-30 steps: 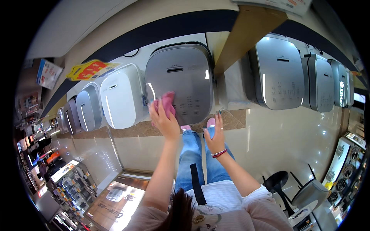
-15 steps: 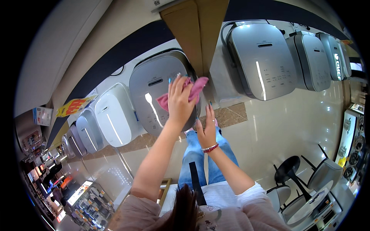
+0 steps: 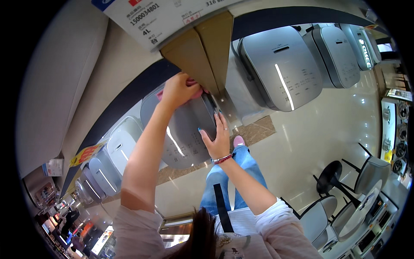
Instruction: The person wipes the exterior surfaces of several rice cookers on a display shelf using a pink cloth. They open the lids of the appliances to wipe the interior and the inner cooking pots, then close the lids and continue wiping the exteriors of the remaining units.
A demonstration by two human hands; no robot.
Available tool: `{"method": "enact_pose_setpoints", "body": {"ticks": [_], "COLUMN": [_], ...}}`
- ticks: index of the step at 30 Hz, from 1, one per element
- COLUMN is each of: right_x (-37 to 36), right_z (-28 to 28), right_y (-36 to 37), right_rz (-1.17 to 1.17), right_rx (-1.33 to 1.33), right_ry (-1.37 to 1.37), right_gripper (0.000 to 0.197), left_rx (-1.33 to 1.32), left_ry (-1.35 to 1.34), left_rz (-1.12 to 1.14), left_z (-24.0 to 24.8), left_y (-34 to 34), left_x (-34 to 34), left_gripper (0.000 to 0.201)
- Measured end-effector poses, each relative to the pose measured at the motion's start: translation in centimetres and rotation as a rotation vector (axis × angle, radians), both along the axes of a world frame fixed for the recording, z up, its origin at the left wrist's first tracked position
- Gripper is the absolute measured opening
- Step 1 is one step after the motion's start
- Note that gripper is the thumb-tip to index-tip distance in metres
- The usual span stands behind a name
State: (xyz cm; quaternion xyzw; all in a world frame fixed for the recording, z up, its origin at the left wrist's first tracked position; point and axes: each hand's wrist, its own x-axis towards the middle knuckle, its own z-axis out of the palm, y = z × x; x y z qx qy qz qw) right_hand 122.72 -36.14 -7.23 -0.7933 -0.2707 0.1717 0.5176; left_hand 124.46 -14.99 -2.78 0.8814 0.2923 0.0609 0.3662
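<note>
A dark silver rice cooker [image 3: 189, 129] with a glossy touch-panel lid stands before me on the shelf. At the back of its lid, my left hand [image 3: 176, 90] is closed around a crumpled pink cloth [image 3: 193, 93], pressing it near the rear edge. Much of the cloth is hidden under the fingers. My right hand [image 3: 217, 140] lies against the cooker's right front side, fingers stretched along its edge and thumb over the lid, holding nothing.
A silver cooker [image 3: 282, 71] stands to the right behind a clear stand; a white one [image 3: 123, 144] is close on the left. A brown panel [image 3: 207, 47] and white price card [image 3: 159, 21] overhang the back. Chairs and a round black stool [image 3: 330, 177] stand at lower right.
My left hand has slid the pink cloth from the lid's right part toward its back. My right hand has come from in front of the cooker to its right side. The view has shifted.
</note>
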Motion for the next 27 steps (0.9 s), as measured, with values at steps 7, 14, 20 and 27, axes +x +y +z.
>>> {"method": "enact_pose_setpoints", "body": {"ticks": [7, 14, 20, 27], "right_x": [-0.2, 0.9, -0.9, 0.0], "right_z": [-0.2, -0.8, -0.1, -0.9], "right_y": [0.1, -1.0, 0.3, -0.2], "right_rz": [0.006, -0.015, 0.051, 0.056], "right_rx": [-0.007, -0.067, 0.007, 0.013], "right_ry": [-0.075, -0.110, -0.034, -0.040], "right_gripper": [0.061, 0.060, 0.053, 0.047], "left_rx": [-0.450, 0.186, 0.259, -0.110], "left_ry": [0.258, 0.342, 0.173, -0.132], "left_rz": [0.145, -0.147, 0.295, 0.795], "left_z": [-3.3, -2.5, -8.0, -2.6], "left_y": [8.3, 7.5, 11.5, 4.0], "left_x": [-3.2, -6.7, -15.8, -15.1], "left_gripper": [0.028, 0.037, 0.037, 0.046]}}
